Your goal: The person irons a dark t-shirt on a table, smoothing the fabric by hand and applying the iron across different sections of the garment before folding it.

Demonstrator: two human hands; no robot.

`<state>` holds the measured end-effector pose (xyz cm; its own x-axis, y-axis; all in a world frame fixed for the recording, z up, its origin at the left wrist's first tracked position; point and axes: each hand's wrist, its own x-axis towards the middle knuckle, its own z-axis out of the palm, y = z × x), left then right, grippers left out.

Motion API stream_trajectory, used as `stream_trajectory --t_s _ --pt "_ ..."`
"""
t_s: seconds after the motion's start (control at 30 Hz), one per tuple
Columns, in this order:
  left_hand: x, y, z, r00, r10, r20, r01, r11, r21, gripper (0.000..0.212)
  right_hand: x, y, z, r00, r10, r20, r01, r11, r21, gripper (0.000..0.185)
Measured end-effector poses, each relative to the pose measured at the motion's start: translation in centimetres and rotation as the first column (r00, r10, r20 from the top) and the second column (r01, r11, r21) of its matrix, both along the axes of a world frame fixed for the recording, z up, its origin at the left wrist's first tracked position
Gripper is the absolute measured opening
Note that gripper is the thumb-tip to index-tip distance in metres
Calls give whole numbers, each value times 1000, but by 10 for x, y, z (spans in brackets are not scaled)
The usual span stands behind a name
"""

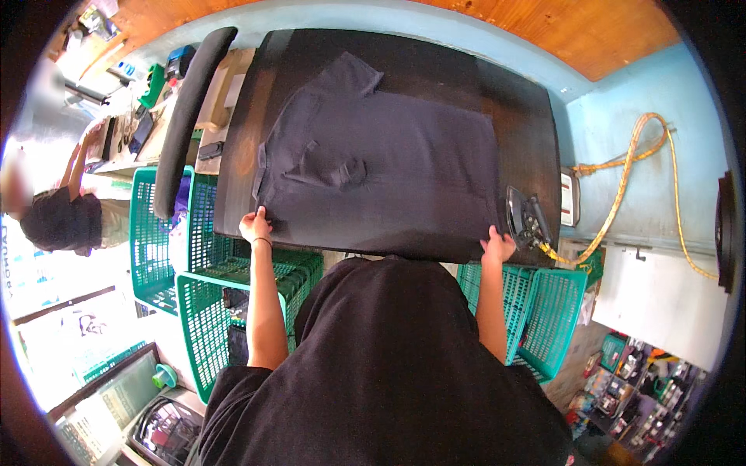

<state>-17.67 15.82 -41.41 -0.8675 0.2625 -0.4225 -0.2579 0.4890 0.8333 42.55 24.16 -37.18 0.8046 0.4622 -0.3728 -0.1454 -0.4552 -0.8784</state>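
Note:
A dark short-sleeved shirt [402, 145] lies sideways on a black-covered ironing table [466, 76]. One sleeve points to the far side, and the hem is on the right. Bunched fabric rises near the middle of the shirt. My left hand [256, 226] pinches the near left edge of the cloth between thumb and fingers. At the near right corner, by the hem, my right hand [498, 246] grips the fabric. Just beyond that hand, an iron [525, 218] stands on the table with its soleplate facing the shirt.
A yellow hose [620, 192] runs from the iron to the wall at right. Green plastic baskets [204, 332] flank me below the table. A padded sleeve board [195, 116] juts out at left. Farther left, a person [64, 218] reaches toward a cluttered counter [154, 134].

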Motion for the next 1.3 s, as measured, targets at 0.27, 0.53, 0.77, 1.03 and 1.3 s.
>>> stream_trajectory --t_s 0.27,0.53,0.77,1.03,1.3 --pt "47 19 65 328 -480 -814 420 846 -329 42 -13 -32 41 19 585 811 -540 688 -484 50" --pt "64 48 46 203 -554 -808 592 726 -349 26 -26 20 49 -395 706 588 -699 184 -691 40" --pt "62 50 58 198 -435 -878 669 715 -203 23 -3 36 67 -242 797 554 -833 122 -539 17" --pt "52 84 63 174 -385 -906 730 668 -144 23 -5 53 72 -195 840 507 -817 146 -557 18" --pt "44 90 45 128 -589 -798 724 605 -330 27 -11 63 49 -219 892 395 -646 170 -744 29"
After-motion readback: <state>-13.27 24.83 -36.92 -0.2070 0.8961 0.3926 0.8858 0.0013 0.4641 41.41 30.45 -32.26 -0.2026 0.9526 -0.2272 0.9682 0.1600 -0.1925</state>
